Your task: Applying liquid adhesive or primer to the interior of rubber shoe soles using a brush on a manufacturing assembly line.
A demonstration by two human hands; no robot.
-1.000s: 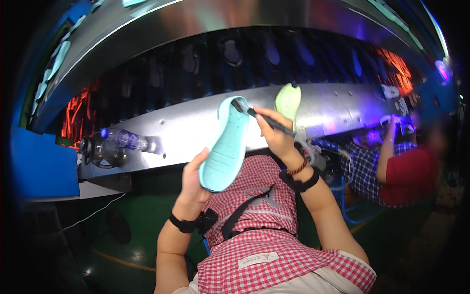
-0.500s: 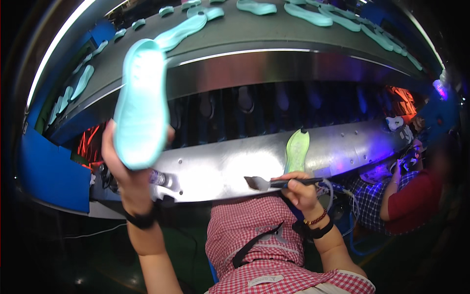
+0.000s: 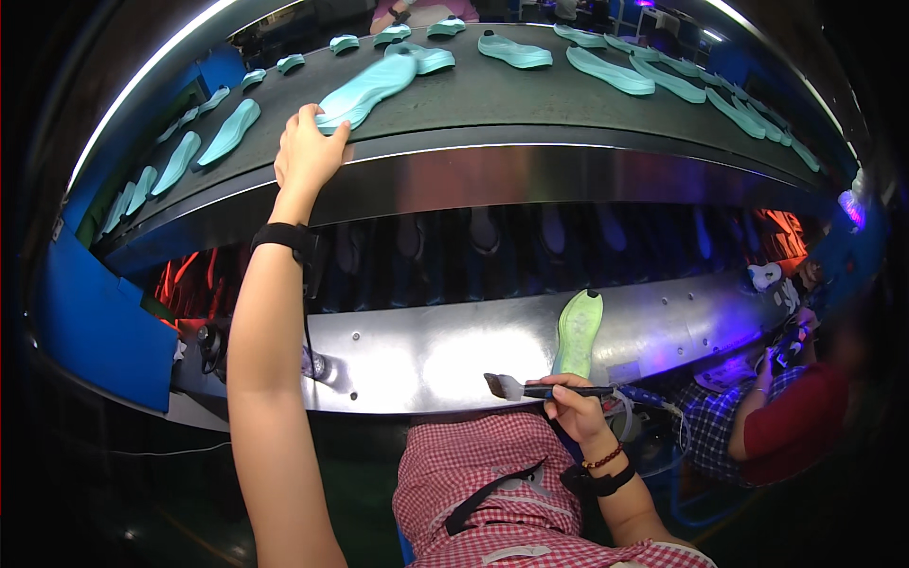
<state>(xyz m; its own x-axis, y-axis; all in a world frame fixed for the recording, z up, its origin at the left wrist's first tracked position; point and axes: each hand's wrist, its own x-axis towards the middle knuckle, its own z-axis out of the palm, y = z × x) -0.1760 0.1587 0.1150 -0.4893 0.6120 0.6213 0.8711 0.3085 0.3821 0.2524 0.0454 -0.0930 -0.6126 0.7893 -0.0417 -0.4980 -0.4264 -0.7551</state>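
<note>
At the near edge of the belt, my left hand (image 3: 309, 151) reaches out and grips the near end of a light teal shoe sole (image 3: 367, 88), thumb on one side and fingers on the other. The sole's far end overlaps another teal sole (image 3: 432, 60). My right hand (image 3: 576, 409) is closed around the black handle of a flat brush (image 3: 508, 386), with its dark bristles pointing left over the metal ledge. Just beyond that hand lies a yellow-green sole (image 3: 579, 331) with a dark tip at its far end.
Many teal soles lie along the dark conveyor belt (image 3: 473, 99). Below it runs a shiny metal ledge (image 3: 426, 355), a small clear bottle (image 3: 315, 364) at its left. Dark slots with sole-shaped forms lie between. At right another person (image 3: 786, 407) works; a white cable hangs beside my right hand.
My left hand has released the teal sole it held up and moved to grip another on the belt. One more sole now lies at the belt's left. My right hand keeps the brush.
</note>
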